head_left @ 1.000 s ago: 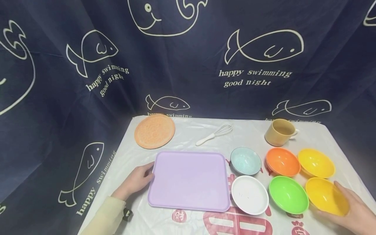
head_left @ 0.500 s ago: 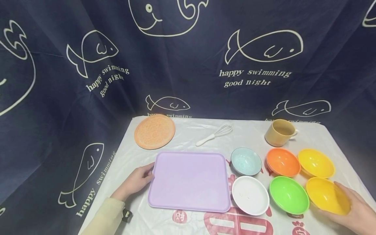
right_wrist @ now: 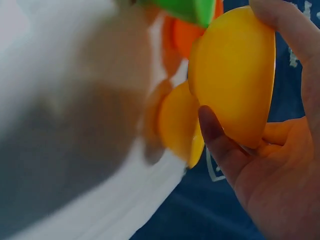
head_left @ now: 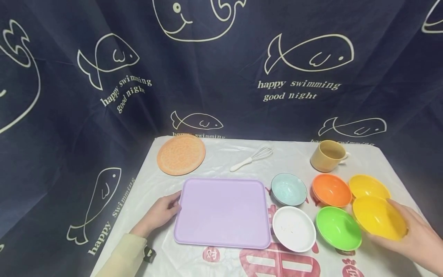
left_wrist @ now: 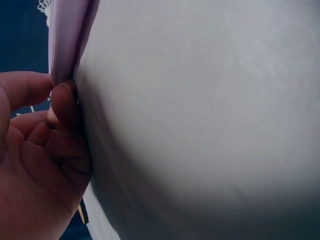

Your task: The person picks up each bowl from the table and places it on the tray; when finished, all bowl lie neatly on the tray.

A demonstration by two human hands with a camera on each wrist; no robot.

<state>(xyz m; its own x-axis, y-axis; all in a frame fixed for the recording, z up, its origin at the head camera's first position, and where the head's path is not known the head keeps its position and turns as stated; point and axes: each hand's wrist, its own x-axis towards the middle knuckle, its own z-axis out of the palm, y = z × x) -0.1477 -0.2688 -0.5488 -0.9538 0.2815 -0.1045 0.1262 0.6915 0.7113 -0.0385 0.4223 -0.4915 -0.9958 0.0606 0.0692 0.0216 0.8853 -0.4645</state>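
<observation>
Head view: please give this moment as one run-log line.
right hand: holds yellow bowl above table | left hand: pinches purple tray edge | whisk: untouched

Soft light on the white sheet-covered counter (head_left: 218, 154), dimmer wrist views.
A glint marks the nearer round glossy yellow bowl (head_left: 378, 218); the navy fish-print fabric curtain (head_left: 228, 92) stretches at the edges; the right wrist view shows a broad, blurred shadow.
</observation>
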